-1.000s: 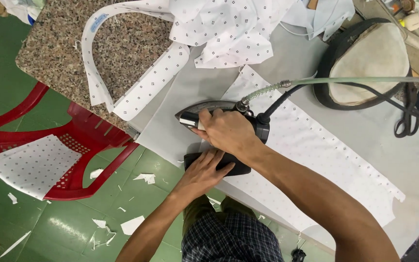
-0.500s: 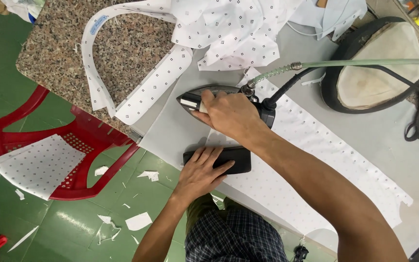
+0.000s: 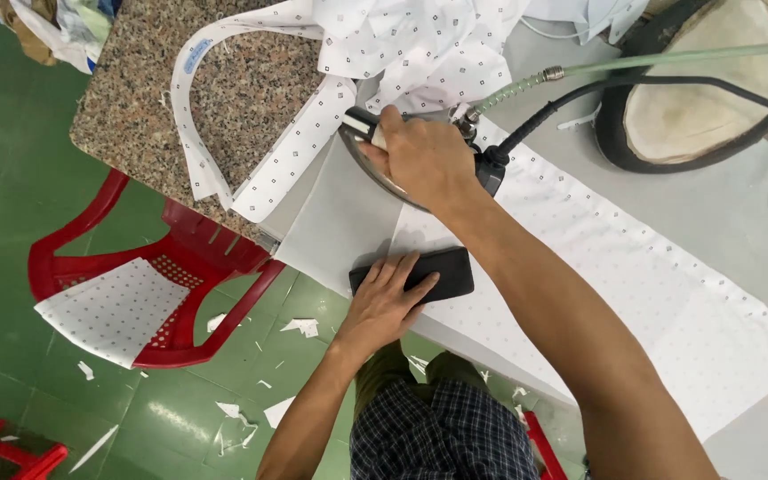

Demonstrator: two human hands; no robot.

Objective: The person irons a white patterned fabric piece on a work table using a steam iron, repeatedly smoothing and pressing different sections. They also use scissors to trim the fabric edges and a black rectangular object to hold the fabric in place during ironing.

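Right hand [image 3: 424, 160] closed around the handle of a steam iron [image 3: 375, 164]; fingers wrapped fully over the grip, only the handle's front end and the curved edge of the soleplate showing past the knuckles. Iron sits flat on the grey pressing pad [image 3: 340, 227] at the near end of a long white dotted fabric strip [image 3: 633, 293]. A pale green hose [image 3: 660, 60] and a black cable [image 3: 597, 93] run from the iron's rear off toward the right.

Left hand [image 3: 388, 298] lies palm down, fingers spread and flat, on a black rectangular block [image 3: 451, 267] that rests on the strip's near edge, close to the table's front. It presses rather than grips; nothing is enclosed in it.

The strip runs diagonally from under the iron to the lower right, lying flat on the grey table [image 3: 722, 204]. Beyond the iron, a heap of the same dotted white fabric [image 3: 420, 44], with a narrow band [image 3: 291, 160] looping over the speckled granite slab [image 3: 224, 98] at the left.

At upper right, a rounded padded pressing form with a dark rim [image 3: 704, 98]. On the green floor below: a red plastic chair [image 3: 180, 267] with a dotted fabric piece [image 3: 113, 307] draped on its seat, and scattered white scraps [image 3: 300, 327].
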